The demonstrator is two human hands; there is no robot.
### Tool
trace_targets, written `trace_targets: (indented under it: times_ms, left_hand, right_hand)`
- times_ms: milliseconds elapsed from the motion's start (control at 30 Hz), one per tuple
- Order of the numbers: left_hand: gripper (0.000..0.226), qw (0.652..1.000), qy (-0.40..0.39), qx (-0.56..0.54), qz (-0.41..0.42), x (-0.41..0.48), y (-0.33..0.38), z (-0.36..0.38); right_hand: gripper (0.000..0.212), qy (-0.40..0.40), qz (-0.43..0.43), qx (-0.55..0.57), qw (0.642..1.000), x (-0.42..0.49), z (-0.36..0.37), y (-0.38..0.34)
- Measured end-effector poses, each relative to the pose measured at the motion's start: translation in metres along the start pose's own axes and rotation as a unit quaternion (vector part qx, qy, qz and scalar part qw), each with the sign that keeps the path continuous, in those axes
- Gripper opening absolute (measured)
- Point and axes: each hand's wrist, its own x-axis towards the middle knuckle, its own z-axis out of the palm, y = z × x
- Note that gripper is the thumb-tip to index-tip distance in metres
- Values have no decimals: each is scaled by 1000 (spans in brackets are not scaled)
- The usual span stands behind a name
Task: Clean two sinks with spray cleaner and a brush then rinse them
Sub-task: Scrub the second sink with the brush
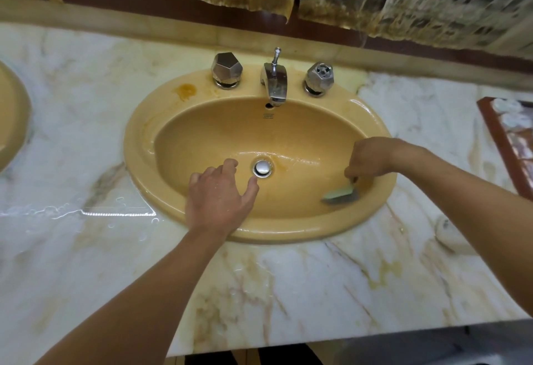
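Observation:
A yellow oval sink [144,145] is set in a marble counter, its bowl wet. A chrome drain plug [262,168] sits at the bottom. My left hand [219,194] reaches into the bowl just left of the plug, fingers spread and relaxed, holding nothing. My right hand [372,157] grips a pale green brush [340,194] and presses it against the bowl's right inner wall. A second yellow sink [11,125] shows partly at the far left edge. No spray cleaner is in view.
A chrome spout [275,82] stands between two faceted knobs [227,69] [319,77]. An orange stain [187,91] marks the rim. Water pools on the counter [86,212] at left. A white round object [450,233] and a wood-framed tray [510,137] lie at right.

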Motion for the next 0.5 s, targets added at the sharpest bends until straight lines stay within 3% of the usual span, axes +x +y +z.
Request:
trace_targets:
  times_ms: [100,200,333,433,500]
  left_hand:
    - [51,1000,2,3,4,1,-2,2]
    - [57,1000,9,2,11,2,-5,6]
    - [58,1000,13,4,19,3,-6,8]
    - [59,1000,11,11,17,4,-6,8]
    - [59,1000,10,12,19,3,-6,8]
  right_hand:
    - [28,-101,-38,111,988,0,7,-8]
    - [35,-2,-29,50,998,3,15,-13]
    - [27,-69,-88,129,985,0,26,-24]
    - [34,0,-55,103,993,7,26,-25]
    - [30,-64,-88,153,982,5,24,-31]
